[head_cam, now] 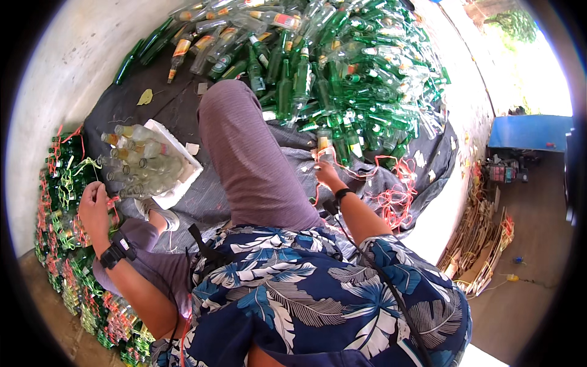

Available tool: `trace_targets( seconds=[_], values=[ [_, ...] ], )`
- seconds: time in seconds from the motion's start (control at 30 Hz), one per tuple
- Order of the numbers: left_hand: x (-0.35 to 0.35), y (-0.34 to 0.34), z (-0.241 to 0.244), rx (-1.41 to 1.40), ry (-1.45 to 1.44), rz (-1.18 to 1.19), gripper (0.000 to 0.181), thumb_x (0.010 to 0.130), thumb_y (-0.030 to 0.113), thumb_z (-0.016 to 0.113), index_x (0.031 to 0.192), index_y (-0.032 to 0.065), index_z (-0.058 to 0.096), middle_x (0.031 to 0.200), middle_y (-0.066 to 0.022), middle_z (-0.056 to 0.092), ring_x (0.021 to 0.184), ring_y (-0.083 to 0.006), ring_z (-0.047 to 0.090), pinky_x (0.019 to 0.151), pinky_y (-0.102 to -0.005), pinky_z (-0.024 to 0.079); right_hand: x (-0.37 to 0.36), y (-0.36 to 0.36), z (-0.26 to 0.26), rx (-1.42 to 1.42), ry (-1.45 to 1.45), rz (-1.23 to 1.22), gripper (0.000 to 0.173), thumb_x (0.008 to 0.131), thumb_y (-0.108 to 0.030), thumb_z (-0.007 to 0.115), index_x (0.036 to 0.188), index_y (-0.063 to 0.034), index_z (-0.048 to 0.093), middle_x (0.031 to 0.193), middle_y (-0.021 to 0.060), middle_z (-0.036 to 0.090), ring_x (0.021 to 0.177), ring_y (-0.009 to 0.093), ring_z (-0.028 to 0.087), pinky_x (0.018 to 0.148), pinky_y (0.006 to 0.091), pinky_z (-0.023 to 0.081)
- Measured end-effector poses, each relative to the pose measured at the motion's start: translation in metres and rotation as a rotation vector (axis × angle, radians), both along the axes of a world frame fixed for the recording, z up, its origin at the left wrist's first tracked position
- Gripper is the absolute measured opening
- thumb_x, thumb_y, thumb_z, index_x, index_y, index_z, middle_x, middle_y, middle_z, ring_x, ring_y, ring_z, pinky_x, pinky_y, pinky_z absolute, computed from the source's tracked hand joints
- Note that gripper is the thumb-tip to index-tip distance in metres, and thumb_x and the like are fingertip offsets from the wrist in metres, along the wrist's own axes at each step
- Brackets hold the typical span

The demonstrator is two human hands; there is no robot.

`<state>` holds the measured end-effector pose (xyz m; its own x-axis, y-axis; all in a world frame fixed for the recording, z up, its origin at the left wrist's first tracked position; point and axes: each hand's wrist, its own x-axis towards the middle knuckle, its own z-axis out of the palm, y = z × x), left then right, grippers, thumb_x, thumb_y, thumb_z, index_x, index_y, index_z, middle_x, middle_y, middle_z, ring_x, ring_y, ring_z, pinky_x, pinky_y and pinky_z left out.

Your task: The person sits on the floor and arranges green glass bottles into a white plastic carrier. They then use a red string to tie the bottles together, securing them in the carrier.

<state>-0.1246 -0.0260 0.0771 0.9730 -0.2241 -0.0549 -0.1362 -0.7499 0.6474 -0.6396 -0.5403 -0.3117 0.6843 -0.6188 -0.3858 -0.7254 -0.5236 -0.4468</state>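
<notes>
My right hand (pixel 326 175) is curled around red plastic string (pixel 355 173), beside a clear bottle with a label (pixel 324 139) at the near edge of the loose heap. The string trails right into a loose tangle (pixel 396 202). At the left, my left hand (pixel 95 207) is raised with thumb and fingertips close together; whether a thin strand is between them is unclear. Just beyond it, clear glass bottles (pixel 149 160) stand packed together on a white foam block or tray (pixel 183 176). Tied bundles of green bottles (pixel 69 183) lie left of that hand.
A large heap of green and clear bottles (pixel 376 73) covers the far side of the dark tarp (pixel 137 103). Pale walls (pixel 59 69) rise on both sides. Flattened cardboard (pixel 477 247) is stacked outside at right. My bent knee (pixel 234 105) stands between both hands.
</notes>
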Motion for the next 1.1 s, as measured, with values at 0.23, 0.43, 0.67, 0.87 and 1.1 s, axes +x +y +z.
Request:
trace_targets(
  seconds=[0.23,0.43,0.67,0.87,1.1],
  values=[
    [0.009,0.017,-0.010,-0.034,0.071,-0.005,0.030,0.102,0.024,0.064,0.118,-0.0003,0.068,0.091,-0.0024,0.067,0.075,-0.0088,0.061,0.070,-0.0254,0.051,0.024,0.005,0.004,0.184,0.362,0.106,0.042,0.078,-0.021,0.070,0.120,-0.0184,0.072,0.119,0.0147,0.071,0.114,0.036,0.066,0.100,0.0442,0.053],
    [0.000,0.003,-0.001,-0.091,0.039,-0.002,0.026,0.101,0.022,0.063,0.113,-0.0005,0.068,0.083,0.0009,0.064,0.071,-0.0062,0.057,0.067,-0.0236,0.047,0.041,0.026,0.056,0.586,0.380,-0.101,0.020,0.084,-0.026,0.072,0.082,-0.0065,0.071,0.074,0.0080,0.069,0.067,0.021,0.068,0.060,0.0359,0.055],
    [0.008,-0.004,0.002,-0.197,0.084,-0.025,0.024,0.101,0.020,0.064,0.113,-0.0004,0.068,0.085,0.0006,0.064,0.072,-0.0058,0.057,0.066,-0.0229,0.049,0.033,0.025,0.123,0.907,0.518,-0.035,0.024,0.088,-0.035,0.077,0.080,-0.0130,0.070,0.065,-0.0034,0.052,0.060,0.009,0.049,0.053,0.0273,0.043],
    [0.004,0.002,0.014,-0.292,0.072,-0.004,0.024,0.101,0.018,0.065,0.114,-0.0014,0.069,0.087,-0.0002,0.066,0.074,-0.0065,0.058,0.069,-0.0224,0.050,0.137,-0.037,0.261,0.312,-0.497,0.351,0.008,0.087,-0.011,0.063,0.090,-0.0068,0.069,0.082,-0.0008,0.061,0.066,0.015,0.054,0.053,0.0316,0.043],
    [-0.007,-0.006,0.031,-0.413,0.027,-0.014,0.018,0.099,0.012,0.066,0.112,-0.0008,0.069,0.089,-0.0007,0.067,0.075,-0.0074,0.060,0.071,-0.0229,0.050,0.289,-0.082,0.441,0.978,-1.096,-0.403,0.028,0.109,-0.023,0.049,0.107,0.0011,0.064,0.075,0.0024,0.060,0.063,0.016,0.060,0.060,0.0307,0.054]
  ],
)
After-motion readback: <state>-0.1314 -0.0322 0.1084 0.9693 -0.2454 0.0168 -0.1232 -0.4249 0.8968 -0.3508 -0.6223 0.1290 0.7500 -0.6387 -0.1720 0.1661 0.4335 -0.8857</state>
